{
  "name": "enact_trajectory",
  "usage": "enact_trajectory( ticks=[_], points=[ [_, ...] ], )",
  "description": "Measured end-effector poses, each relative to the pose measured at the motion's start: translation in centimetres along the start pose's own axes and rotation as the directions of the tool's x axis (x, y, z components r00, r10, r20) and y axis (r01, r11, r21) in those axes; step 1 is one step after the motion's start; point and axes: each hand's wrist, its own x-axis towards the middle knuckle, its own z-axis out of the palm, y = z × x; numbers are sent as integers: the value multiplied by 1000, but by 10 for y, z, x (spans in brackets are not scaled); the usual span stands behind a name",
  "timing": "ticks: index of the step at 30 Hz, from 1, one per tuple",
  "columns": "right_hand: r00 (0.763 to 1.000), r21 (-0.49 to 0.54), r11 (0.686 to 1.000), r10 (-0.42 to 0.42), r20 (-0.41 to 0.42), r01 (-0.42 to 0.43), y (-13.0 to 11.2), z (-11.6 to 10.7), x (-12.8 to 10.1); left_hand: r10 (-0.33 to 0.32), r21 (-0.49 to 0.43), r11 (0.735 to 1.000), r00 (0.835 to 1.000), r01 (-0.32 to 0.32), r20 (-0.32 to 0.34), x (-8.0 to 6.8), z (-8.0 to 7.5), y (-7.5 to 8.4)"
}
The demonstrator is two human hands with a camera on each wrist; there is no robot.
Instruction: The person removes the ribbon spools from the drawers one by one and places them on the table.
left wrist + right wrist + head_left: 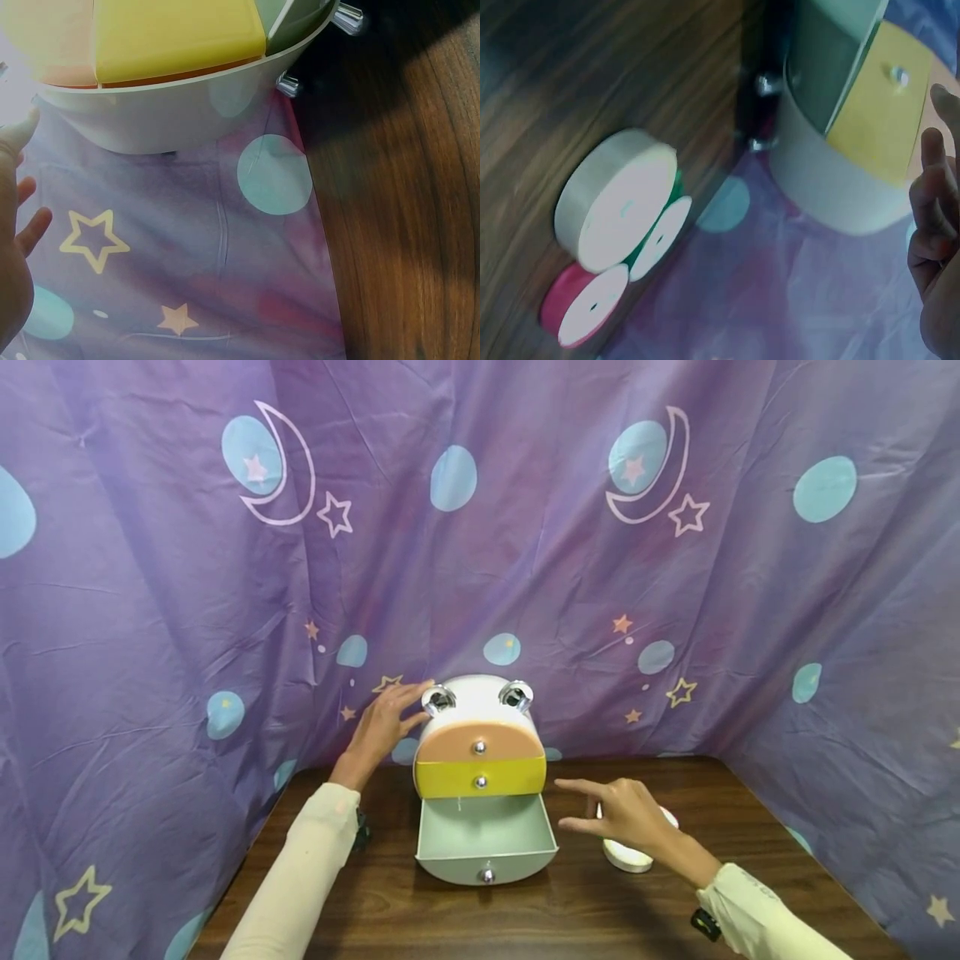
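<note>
A small drawer cabinet (480, 697) with two round eye-like knobs on its white top stands on the table. Its orange top drawer (450, 747) and yellow middle drawer (442, 780) are in; the pale green bottom drawer (450, 870) is pulled out, with nothing visible inside. At the cabinet's upper left, my left hand (381, 720) has its fingertips and thumb beside the left eye; whether they touch it I cannot tell. My right hand (626, 812) hovers right of the drawers, thumb and forefinger apart, holding nothing; the right wrist view shows its other fingers bent.
Several ribbon spools stand on the wooden table (405, 914) at the right, partly behind my right hand: a cream one (592, 195), a red one (559, 304) and a green one (660, 238). A purple curtain (525, 568) with moons and stars hangs behind and at both sides.
</note>
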Motion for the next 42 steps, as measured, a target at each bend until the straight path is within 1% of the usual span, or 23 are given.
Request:
enact_trajectory(
  ticks=[5, 10, 13, 16, 21, 27, 33, 36, 42],
  points=[
    [993, 6, 994, -112, -45, 112, -21, 12, 5, -8, -4, 1000, 1000, 8, 11, 0, 0, -1],
    [980, -27, 981, -192, -50, 191, -44, 29, 8, -5, 2, 1000, 1000, 5, 3, -1, 1, -1],
    [974, 8, 975, -222, -40, 222, -57, 38, 10, -1, 5, 1000, 1000, 1, 1, 0, 1, -1],
    [967, 42, 966, -256, -21, 256, -68, 46, 12, -10, 7, 1000, 1000, 9, 14, 0, 0, -1],
    [956, 13, 956, -294, 25, 293, -79, 58, 12, -23, -1, 1000, 999, 23, 31, 1, 0, -3],
    [956, 4, 964, -265, 127, 267, -87, 72, 6, -4, -12, 1000, 1000, 4, 14, 0, 0, -2],
    [956, 23, 980, -196, 218, 196, -91, 82, 1, 5, -1, 1000, 1000, -5, 2, 0, 1, -3],
    [955, 20, 983, -180, 235, 180, -91, 86, -1, 13, -11, 1000, 1000, -13, -7, 0, 3, -4],
    [954, -57, 974, -201, 221, 219, -90, 92, -3, 32, -19, 999, 999, -33, -21, -1, 4, -5]
  ],
)
